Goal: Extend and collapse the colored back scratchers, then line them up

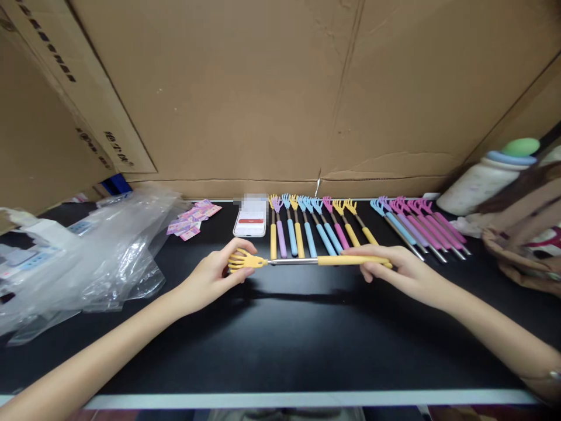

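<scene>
A yellow back scratcher (pixel 337 260) lies level between my two hands, above the black table. My left hand (pixel 214 275) is closed on its claw-shaped head, thumb below and fingers over the tips. At the other end, my right hand (pixel 398 272) grips the yellow handle. A bare metal rod shows between head and handle. Just behind it lies a row of back scratchers (pixel 309 231) in yellow, purple, blue and pink, claws pointing to the back. Farther right, a second group of back scratchers (pixel 421 228) in blue, purple and pink lies slanted, metal ends toward me.
Clear plastic bags (pixel 100 257) are heaped on the left, near a white device (pixel 39 240). Pink printed cards (pixel 193 219) and a phone (pixel 249 219) lie at the back. A white bottle (pixel 482 181) and a brown bag (pixel 521 245) stand right. Cardboard (pixel 245 88) walls the back.
</scene>
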A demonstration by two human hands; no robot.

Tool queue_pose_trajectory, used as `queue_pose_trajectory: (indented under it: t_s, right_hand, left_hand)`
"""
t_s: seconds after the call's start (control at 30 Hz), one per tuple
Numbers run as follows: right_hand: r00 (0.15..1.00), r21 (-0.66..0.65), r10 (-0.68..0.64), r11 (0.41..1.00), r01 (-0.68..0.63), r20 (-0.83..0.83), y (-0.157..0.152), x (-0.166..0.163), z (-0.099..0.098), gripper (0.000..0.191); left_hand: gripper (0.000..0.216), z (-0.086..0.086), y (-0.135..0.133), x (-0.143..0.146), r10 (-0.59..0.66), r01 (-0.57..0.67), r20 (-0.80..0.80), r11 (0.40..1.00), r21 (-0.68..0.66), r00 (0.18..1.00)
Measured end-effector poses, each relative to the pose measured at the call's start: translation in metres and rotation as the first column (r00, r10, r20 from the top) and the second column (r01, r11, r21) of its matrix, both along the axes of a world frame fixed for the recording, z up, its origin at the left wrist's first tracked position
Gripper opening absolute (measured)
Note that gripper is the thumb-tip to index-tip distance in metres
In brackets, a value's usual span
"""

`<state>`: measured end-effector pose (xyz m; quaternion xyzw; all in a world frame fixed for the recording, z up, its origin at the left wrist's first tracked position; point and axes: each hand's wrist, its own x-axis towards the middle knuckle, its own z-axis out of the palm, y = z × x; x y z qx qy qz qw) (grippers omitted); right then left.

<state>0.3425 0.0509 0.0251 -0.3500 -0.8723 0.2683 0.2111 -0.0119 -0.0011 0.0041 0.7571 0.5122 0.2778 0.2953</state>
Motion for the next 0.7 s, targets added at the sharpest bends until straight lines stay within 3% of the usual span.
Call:
queue_pose_trajectory:
  t_s: [0.1, 0.17, 0.33, 0.53, 0.7]
  right_hand:
    - [1.000, 0.078, -0.020, 0.997, 0.018, 0.016, 0.001, 0.000, 0.005, 0.035]
    - [0.999, 0.202, -0.012, 0.979, 0.002, 0.047, 0.002, -0.002, 0.006, 0.032]
    - [0.974, 0.491, -0.056, 0.869, -0.059, 0.218, -0.001, -0.014, 0.000, 0.023]
    - [0.924, 0.602, -0.079, 0.778, -0.177, 0.374, -0.015, -0.041, -0.003, 0.018]
    - [0.901, 0.650, -0.090, 0.723, -0.234, 0.425, -0.019, -0.066, -0.006, 0.019]
  left_hand:
    - [0.027, 0.002, 0.001, 0.000, 0.031, -0.019, -0.137, 0.996, 0.088, 0.990]
    - [0.025, 0.002, 0.002, -0.002, 0.060, -0.024, -0.207, 0.984, 0.174, 0.977]
    - [0.016, 0.003, 0.001, -0.004, 0.111, 0.009, -0.306, 0.930, 0.367, 0.946]
    - [0.015, 0.005, -0.004, -0.002, 0.181, 0.053, -0.379, 0.845, 0.532, 0.908]
    - [0.012, 0.003, -0.002, 0.005, 0.178, 0.267, -0.570, 0.747, 0.609, 0.802]
